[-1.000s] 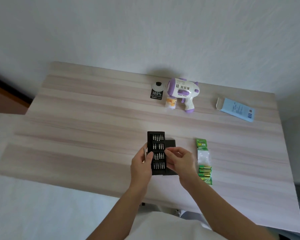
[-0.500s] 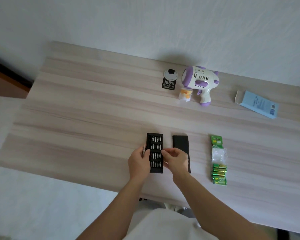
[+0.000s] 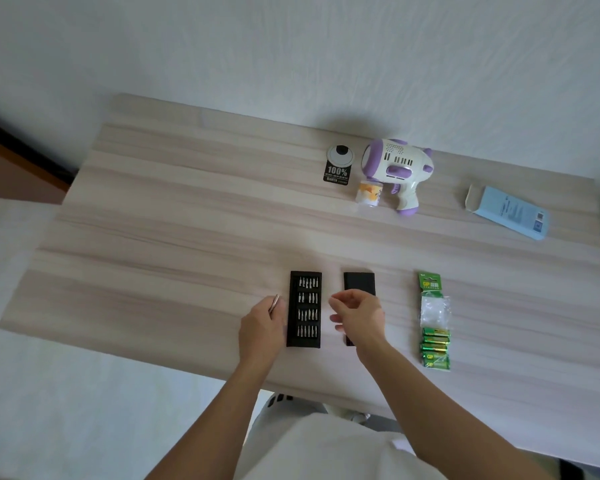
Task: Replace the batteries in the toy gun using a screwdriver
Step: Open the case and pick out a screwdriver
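Head view: my left hand (image 3: 262, 327) pinches slim silver metal screwdriver (image 3: 275, 303), right hand (image 3: 359, 315) hovers loose, empty by black bit tray (image 3: 304, 310); white-purple plastic toy gun (image 3: 397, 171) far back. Wrong bit may strip screw.

Screwdriver (image 3: 274, 303) in left hand (image 3: 262, 327) beside bit tray (image 3: 304, 309)

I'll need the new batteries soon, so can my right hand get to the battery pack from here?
Probably yes. The right hand looks empty, over the black lid; the battery pack lies to its right on the table, with nothing between them.
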`<action>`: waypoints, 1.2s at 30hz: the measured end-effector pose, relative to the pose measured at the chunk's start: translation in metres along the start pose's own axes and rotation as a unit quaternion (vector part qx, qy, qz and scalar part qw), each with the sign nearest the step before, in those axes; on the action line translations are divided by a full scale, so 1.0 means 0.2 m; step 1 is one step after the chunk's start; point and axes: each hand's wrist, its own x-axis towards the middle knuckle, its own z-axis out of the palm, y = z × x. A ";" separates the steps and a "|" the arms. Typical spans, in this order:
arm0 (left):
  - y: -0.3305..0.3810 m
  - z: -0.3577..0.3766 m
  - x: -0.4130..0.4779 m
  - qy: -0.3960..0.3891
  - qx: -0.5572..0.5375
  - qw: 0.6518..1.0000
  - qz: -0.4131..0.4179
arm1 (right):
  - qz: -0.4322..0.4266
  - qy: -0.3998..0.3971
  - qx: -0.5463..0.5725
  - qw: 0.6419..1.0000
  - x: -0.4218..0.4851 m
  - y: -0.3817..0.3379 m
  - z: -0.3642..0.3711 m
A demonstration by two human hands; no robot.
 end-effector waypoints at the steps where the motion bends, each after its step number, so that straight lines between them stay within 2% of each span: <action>1: 0.02 -0.01 -0.01 -0.009 -0.002 1.000 0.002 | -0.007 -0.006 0.013 1.000 -0.02 -0.02 -0.04; 8: 0.31 0.02 -0.13 -0.108 -0.081 0.990 0.048 | -0.087 -0.008 0.065 0.994 -0.15 -0.10 -0.44; 16: 0.72 0.11 -0.41 -0.121 -0.097 0.957 0.244 | -0.177 0.029 0.151 0.972 -0.37 -0.15 -0.87; 21: 0.85 0.19 -0.57 -0.121 -0.108 0.935 0.316 | -0.255 0.018 0.140 0.957 -0.47 -0.18 -1.05; 26: 0.92 0.26 -0.68 -0.121 -0.092 0.922 0.357 | -0.298 0.032 0.120 0.946 -0.52 -0.16 -1.14; 36: 0.98 0.31 -0.79 -0.124 -0.076 0.919 0.366 | -0.330 0.044 0.078 0.940 -0.53 -0.10 -1.25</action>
